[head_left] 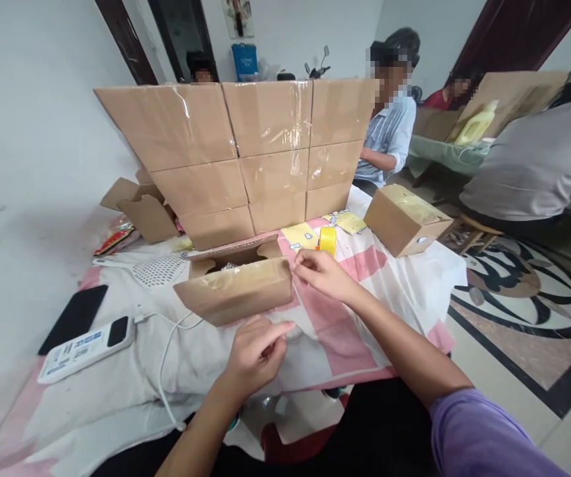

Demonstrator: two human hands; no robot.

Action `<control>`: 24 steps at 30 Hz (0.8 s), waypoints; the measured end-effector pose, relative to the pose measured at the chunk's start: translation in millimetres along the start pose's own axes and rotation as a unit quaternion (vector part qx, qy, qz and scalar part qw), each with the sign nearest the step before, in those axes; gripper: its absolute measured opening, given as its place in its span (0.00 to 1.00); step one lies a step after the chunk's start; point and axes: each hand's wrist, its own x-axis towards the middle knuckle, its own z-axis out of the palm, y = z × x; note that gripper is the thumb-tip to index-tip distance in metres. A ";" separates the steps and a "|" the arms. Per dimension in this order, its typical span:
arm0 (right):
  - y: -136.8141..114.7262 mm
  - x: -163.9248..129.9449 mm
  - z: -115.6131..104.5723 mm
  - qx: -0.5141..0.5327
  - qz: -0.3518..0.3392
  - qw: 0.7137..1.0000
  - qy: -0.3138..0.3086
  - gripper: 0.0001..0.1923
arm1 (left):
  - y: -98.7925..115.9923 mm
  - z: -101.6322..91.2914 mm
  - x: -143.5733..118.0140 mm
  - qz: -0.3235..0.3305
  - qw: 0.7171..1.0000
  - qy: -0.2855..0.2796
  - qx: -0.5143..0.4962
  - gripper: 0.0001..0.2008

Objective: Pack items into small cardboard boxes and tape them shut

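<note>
Head view: small open cardboard box [236,291] lies on its side on the cloth-covered table [395,278], front centre, its taped long face toward the camera, flaps at the back partly up. Left hand [256,351] sits on the cloth just in front of the box's lower edge, fingers curled in loosely, index finger sticking out to the right; nothing visible in it, and contact with the box cannot be told. Right hand [322,273] is at the box's right end, thumb and fingertips pinched together right by the top corner; what they pinch is too small to tell, maybe tape, unclear. Purple sleeve [484,434] on the right arm, lower right. Yellow tape roll [328,240] stands just behind the right hand, near yellow cards [301,234] on the cloth. Behind the box, a wall of stacked taped cartons [265,146], three rows high. One sealed carton [405,218] lies tilted near the table's right edge, well apart from the hands. Left side: white perforated item [159,270], white device with screen [87,346] and cable [166,344], black phone [74,318], folded empty boxes [141,209]. Other people sit in the background right, at a green table [439,154] with a yellow jug [477,124].
</note>
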 end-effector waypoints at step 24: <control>-46.6 -18.1 59.7 0.252 0.081 0.914 -0.306 0.15 | 21.3 -50.7 -11.0 0.031 0.996 0.046 -0.077 0.16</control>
